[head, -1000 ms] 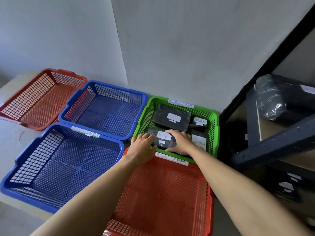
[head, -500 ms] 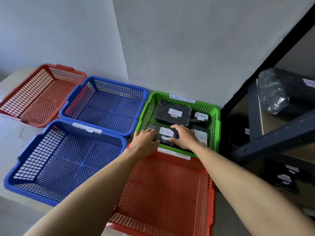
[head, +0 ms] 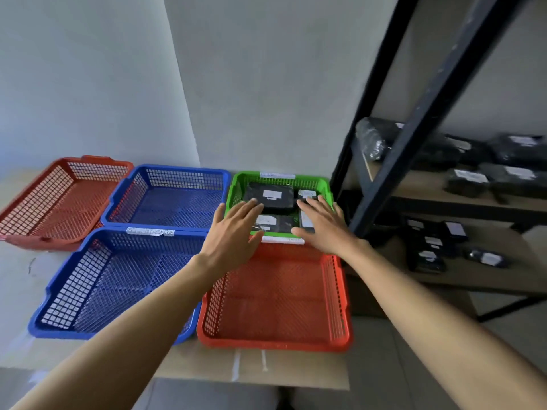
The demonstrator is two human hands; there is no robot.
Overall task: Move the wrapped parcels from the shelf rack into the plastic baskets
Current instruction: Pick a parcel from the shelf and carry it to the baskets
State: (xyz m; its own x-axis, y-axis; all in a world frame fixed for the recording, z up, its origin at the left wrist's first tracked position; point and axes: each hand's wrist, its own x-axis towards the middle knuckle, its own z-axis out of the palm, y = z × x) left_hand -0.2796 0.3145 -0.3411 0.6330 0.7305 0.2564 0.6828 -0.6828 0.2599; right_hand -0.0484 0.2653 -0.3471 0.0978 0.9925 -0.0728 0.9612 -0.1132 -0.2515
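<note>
A green basket [head: 236, 184] at the back of the table holds several black wrapped parcels with white labels; the largest parcel [head: 270, 195] lies at its back. My left hand [head: 235, 229] hovers over the basket's front left corner with fingers straight and spread, holding nothing. My right hand [head: 322, 224] hovers over its front right part, fingers also straight and empty. More black wrapped parcels [head: 466, 182] lie on the dark metal shelf rack [head: 414, 125] to the right, on two wooden shelves.
An empty red basket [head: 275, 297] sits in front of the green one. Two empty blue baskets [head: 118, 279] [head: 168, 196] and another red basket [head: 62, 199] fill the table's left side. A grey wall stands behind. The rack's slanted post rises close to my right hand.
Both hands have let go of the front parcel in the green basket and lifted off it with fingers spread. The view has swung up and right, showing more of the rack.
</note>
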